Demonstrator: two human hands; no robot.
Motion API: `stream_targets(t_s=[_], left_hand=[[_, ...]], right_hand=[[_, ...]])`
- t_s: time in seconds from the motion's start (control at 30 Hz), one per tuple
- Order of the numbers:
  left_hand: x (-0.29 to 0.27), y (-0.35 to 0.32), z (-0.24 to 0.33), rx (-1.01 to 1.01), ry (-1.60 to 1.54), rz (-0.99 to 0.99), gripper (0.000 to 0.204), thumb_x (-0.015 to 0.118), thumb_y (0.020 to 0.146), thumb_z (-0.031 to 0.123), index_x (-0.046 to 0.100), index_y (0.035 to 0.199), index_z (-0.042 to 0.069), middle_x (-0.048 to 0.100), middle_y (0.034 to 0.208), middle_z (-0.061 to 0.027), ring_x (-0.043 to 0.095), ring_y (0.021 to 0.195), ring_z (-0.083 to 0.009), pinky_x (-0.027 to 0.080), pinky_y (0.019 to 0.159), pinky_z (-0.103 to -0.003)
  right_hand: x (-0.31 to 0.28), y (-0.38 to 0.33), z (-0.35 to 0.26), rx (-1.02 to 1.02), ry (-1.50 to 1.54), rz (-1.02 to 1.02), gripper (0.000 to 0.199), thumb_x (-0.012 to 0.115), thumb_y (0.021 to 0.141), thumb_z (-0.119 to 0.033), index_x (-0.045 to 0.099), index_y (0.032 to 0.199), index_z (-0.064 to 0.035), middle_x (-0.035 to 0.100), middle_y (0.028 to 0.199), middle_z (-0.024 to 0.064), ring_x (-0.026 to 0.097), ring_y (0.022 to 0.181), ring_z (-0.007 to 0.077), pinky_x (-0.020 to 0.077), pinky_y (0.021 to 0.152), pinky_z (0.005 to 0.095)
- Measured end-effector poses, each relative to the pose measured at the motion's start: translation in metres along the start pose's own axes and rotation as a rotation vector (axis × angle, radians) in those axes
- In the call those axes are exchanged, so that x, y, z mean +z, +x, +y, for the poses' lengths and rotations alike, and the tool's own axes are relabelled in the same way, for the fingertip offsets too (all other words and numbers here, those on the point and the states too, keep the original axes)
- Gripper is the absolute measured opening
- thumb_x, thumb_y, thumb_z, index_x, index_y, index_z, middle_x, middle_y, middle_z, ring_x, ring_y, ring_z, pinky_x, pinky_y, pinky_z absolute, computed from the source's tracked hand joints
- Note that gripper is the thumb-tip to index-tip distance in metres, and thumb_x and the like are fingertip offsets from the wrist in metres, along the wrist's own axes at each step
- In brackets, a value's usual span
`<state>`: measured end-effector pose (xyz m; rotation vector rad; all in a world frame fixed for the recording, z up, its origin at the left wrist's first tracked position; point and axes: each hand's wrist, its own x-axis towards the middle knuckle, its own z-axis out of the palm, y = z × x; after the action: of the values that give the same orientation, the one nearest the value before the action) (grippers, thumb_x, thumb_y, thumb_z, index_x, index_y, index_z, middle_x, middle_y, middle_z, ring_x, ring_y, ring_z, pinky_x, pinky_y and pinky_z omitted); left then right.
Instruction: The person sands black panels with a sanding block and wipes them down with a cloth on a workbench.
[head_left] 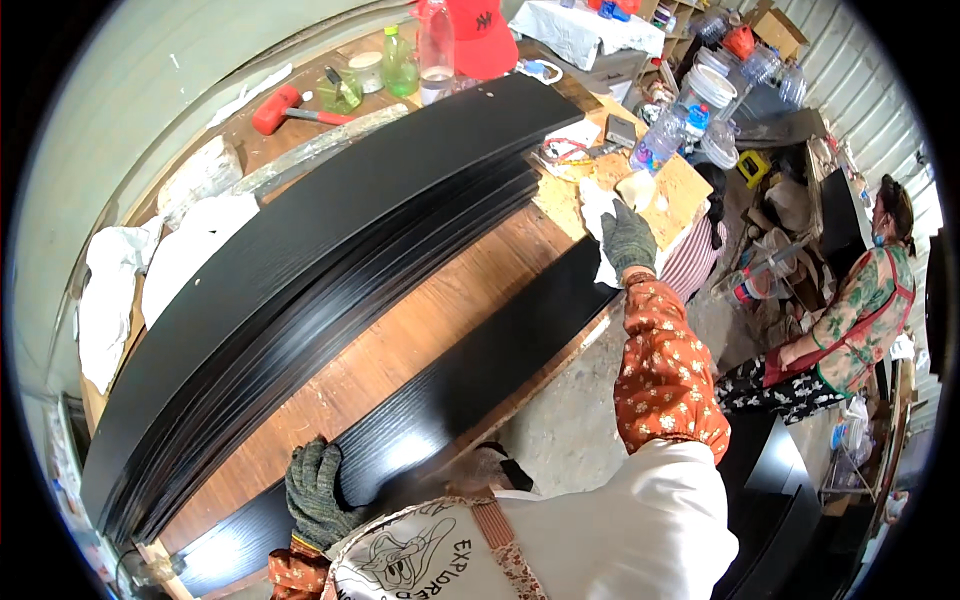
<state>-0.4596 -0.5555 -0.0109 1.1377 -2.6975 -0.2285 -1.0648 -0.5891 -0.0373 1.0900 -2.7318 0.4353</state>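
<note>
A long black board (440,395) lies across the wooden table in front of me, light glaring off its grained face. My left hand (318,495), in a dark knitted glove, rests on this board at the lower left with its fingers stretched out. Out to the right, my gloved right hand (628,240) is closed on a white cloth (598,215) at the board's far end. Part of the cloth hangs past the glove; the fingertips are partly hidden. Beyond the board stands a stack of similar black boards (340,225), fanned slightly along its near side.
Behind the stack are a red-headed mallet (285,112), a green bottle (400,65), a red cap (475,40) and white rags (115,290). A plastic bottle (660,140) stands near my right hand. A seated person (850,320) is at the right, amid clutter.
</note>
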Motion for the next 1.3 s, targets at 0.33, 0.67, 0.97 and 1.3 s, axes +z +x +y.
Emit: stream_targets(t_s=[0.33, 0.67, 0.97, 1.3], left_hand=[[0.003, 0.004, 0.004, 0.033, 0.031, 0.04, 0.091, 0.08, 0.057, 0.041, 0.045, 0.133, 0.006, 0.044, 0.134, -0.023, 0.043, 0.122, -0.0437, 0.033, 0.103, -0.058], [0.006, -0.001, 0.0, 0.063, 0.031, 0.061, 0.087, 0.075, 0.065, 0.045, 0.044, 0.135, 0.005, 0.042, 0.138, -0.0219, 0.041, 0.126, -0.043, 0.032, 0.105, -0.057], [0.016, 0.002, -0.002, 0.074, 0.059, 0.031, 0.09, 0.068, 0.069, 0.057, 0.042, 0.138, 0.007, 0.042, 0.139, -0.0209, 0.041, 0.127, -0.0421, 0.031, 0.106, -0.056], [0.006, -0.001, 0.002, 0.082, 0.114, 0.053, 0.086, 0.061, 0.076, 0.062, 0.044, 0.135, 0.001, 0.048, 0.133, -0.027, 0.047, 0.119, -0.0448, 0.034, 0.102, -0.056]], right_hand=[[-0.014, -0.043, -0.05, -0.388, 0.053, -0.241, 0.033, 0.055, 0.089, -0.033, 0.062, 0.116, -0.0158, 0.061, 0.116, 0.0086, 0.053, 0.112, 0.0273, 0.0387, 0.097, 0.0456], [-0.008, -0.114, -0.093, -0.555, 0.066, -0.043, 0.035, 0.051, 0.09, -0.033, 0.06, 0.117, -0.0136, 0.057, 0.119, 0.0107, 0.051, 0.111, 0.0321, 0.0298, 0.104, 0.0523], [0.02, -0.036, 0.059, -0.143, 0.039, 0.366, 0.035, 0.054, 0.088, -0.031, 0.062, 0.109, -0.0039, 0.064, 0.103, 0.0147, 0.058, 0.096, 0.0341, 0.0445, 0.086, 0.0438], [-0.022, 0.012, 0.035, -0.1, 0.286, -0.002, 0.045, 0.051, 0.089, -0.041, 0.065, 0.109, -0.0034, 0.066, 0.102, 0.0207, 0.062, 0.099, 0.0376, 0.0472, 0.088, 0.0452]])
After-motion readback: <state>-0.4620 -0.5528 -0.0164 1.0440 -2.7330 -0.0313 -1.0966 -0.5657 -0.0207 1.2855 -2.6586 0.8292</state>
